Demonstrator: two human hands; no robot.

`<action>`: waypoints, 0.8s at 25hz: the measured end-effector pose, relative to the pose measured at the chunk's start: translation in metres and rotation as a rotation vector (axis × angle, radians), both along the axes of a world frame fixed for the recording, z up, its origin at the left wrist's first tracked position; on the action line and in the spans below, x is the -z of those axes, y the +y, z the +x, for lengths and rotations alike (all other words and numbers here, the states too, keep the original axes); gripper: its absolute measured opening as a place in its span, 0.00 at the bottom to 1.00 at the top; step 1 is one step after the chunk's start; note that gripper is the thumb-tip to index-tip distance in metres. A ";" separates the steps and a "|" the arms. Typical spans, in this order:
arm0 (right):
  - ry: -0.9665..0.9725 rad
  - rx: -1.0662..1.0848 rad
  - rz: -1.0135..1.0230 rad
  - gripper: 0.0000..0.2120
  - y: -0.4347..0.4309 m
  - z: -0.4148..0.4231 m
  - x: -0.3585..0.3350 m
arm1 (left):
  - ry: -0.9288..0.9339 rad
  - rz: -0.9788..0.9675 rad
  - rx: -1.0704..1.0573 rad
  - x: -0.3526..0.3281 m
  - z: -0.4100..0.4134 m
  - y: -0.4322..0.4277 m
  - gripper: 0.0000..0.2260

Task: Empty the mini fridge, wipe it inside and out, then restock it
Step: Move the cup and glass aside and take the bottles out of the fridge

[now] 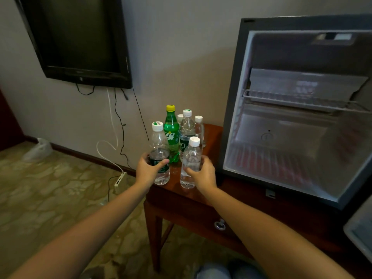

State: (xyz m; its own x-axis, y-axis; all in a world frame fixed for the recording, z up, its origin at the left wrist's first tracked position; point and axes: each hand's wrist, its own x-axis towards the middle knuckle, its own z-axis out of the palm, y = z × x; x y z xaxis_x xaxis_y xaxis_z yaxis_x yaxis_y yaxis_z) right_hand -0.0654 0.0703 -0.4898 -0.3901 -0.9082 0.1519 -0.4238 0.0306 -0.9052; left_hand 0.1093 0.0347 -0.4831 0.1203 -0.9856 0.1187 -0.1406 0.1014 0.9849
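Observation:
The mini fridge [233, 109] stands open on a dark wooden table [193, 200], with nothing on its wire shelf [302, 99] or floor. Left of it several bottles cluster on the table. My left hand [148, 171] grips a clear water bottle with a green label [159, 146]. My right hand [202, 174] grips a smaller clear water bottle [191, 156]. Both bottles stand upright on the table's near corner. Behind them are a green soda bottle with a yellow cap [171, 131] and more water bottles [187, 125].
The fridge door's edge [360, 232] shows at the lower right. A wall-mounted TV [80, 41] hangs at the upper left, cables drop to a power strip [120, 179] on the carpet. A plastic bag [38, 150] lies by the skirting. A ring pull [219, 225] marks the table drawer.

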 end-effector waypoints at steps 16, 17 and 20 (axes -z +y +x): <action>0.044 0.005 0.013 0.30 -0.054 0.028 -0.005 | -0.063 0.004 0.011 0.008 -0.010 -0.051 0.31; 0.056 0.010 0.011 0.30 -0.058 0.030 -0.004 | -0.066 0.002 0.014 0.010 -0.010 -0.052 0.31; 0.082 0.019 0.006 0.29 -0.065 0.034 -0.004 | -0.071 -0.013 0.020 0.012 -0.010 -0.053 0.29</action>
